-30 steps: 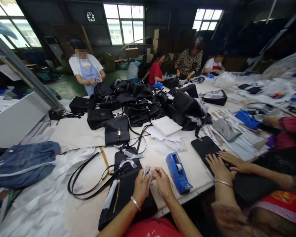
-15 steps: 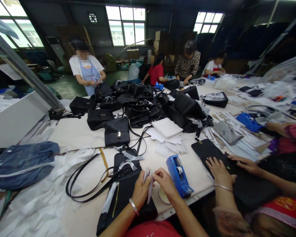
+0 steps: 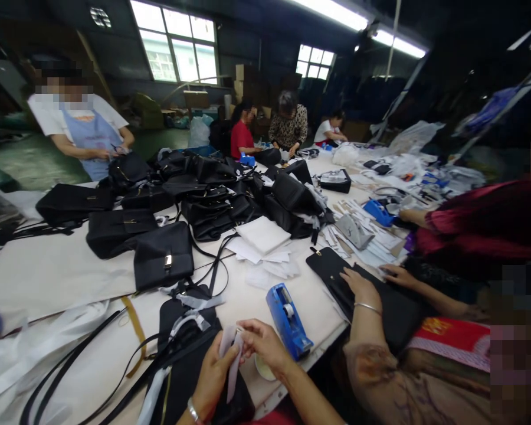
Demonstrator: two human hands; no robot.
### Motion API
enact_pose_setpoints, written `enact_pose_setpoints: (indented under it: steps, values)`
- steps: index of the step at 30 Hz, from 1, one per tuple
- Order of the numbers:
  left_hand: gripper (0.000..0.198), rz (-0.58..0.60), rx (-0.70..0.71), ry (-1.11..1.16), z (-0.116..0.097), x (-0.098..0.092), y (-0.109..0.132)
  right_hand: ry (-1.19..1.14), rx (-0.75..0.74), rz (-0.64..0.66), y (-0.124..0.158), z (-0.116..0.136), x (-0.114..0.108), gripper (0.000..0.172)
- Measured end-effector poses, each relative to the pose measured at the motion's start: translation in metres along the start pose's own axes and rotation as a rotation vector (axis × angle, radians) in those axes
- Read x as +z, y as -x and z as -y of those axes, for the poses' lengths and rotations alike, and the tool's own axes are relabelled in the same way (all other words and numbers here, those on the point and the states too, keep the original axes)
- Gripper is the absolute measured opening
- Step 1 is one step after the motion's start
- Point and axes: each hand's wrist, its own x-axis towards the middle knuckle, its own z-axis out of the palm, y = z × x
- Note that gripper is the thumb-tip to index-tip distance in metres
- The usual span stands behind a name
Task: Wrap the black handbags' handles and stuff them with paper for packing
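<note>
Over a black bag [image 3: 186,348] with a gold zip, my left hand [image 3: 212,372] grips a pale, thin wrapping strip [image 3: 232,378] whose end hangs down. The fingertips of my right hand [image 3: 265,348] pinch the same strip near its top, close to a small part I cannot make out. White wrapping [image 3: 193,320] covers the bag's handle. Beside my right hand stands a blue tape dispenser [image 3: 287,324], and a round pale object [image 3: 264,368] is partly hidden under my wrist. Black straps [image 3: 66,360] curve away to the left.
A pile of black bags [image 3: 212,200] fills the table's middle, behind a stack of white sheets [image 3: 263,235]. At right a co-worker's hands [image 3: 365,289] rest on a black bag [image 3: 389,301]. White strips [image 3: 71,342] lie at left. Other people [image 3: 91,139] work across the table.
The view has swung to the right, so the table's contents sit further left in it. Both my hands still hold the strip over the bag.
</note>
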Motion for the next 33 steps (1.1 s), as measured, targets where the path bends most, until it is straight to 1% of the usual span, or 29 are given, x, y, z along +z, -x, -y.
enact_pose_setpoints:
  steps: [3, 5, 7, 9, 11, 13, 15, 17, 20, 23, 26, 29, 33]
  values:
    - [0.035, -0.007, 0.083, -0.15, -0.006, -0.001, 0.001, 0.04, -0.027, 0.001, -0.001, 0.003, -0.001, 0.04]
    - [0.034, -0.012, 0.133, -0.235, -0.008, 0.001, 0.003, 0.081, -0.063, -0.015, -0.003, 0.008, -0.001, 0.036]
    - [0.034, -0.03, 0.146, -0.272, -0.009, 0.004, 0.004, 0.152, -0.109, -0.046, -0.004, 0.012, -0.001, 0.029]
    - [0.036, -0.091, 0.126, -0.245, -0.007, 0.007, 0.005, 0.235, -0.154, -0.101, -0.004, 0.013, 0.003, 0.025]
    - [0.039, -0.136, 0.083, -0.157, -0.006, 0.009, 0.004, 0.339, -0.208, -0.176, -0.002, 0.013, 0.008, 0.021]
    - [0.041, -0.157, 0.036, -0.043, -0.006, 0.01, 0.003, 0.452, -0.27, -0.232, 0.001, 0.012, 0.013, 0.019]
    - [0.042, -0.161, -0.008, 0.037, -0.007, 0.01, 0.001, 0.502, -0.301, -0.241, 0.003, 0.012, 0.015, 0.019]
    - [0.041, -0.162, -0.031, 0.068, -0.009, 0.009, -0.002, 0.433, -0.257, -0.186, 0.001, 0.012, 0.014, 0.022]
    - [0.039, -0.148, -0.033, 0.071, -0.011, 0.007, -0.006, 0.247, -0.144, -0.081, -0.005, 0.01, 0.009, 0.028]
    - [0.04, -0.119, -0.022, 0.059, -0.011, 0.006, -0.006, 0.146, -0.109, -0.038, -0.009, 0.007, 0.003, 0.029]
    - [0.042, -0.103, -0.02, 0.047, -0.01, 0.006, -0.007, 0.139, -0.112, -0.051, -0.011, 0.004, -0.001, 0.03]
    - [0.045, -0.119, -0.013, 0.005, -0.011, 0.007, -0.009, 0.182, -0.117, -0.091, -0.014, -0.003, -0.004, 0.034]
    - [0.045, -0.117, 0.02, -0.028, -0.011, 0.01, -0.013, 0.256, -0.13, -0.2, -0.016, -0.013, -0.003, 0.036]
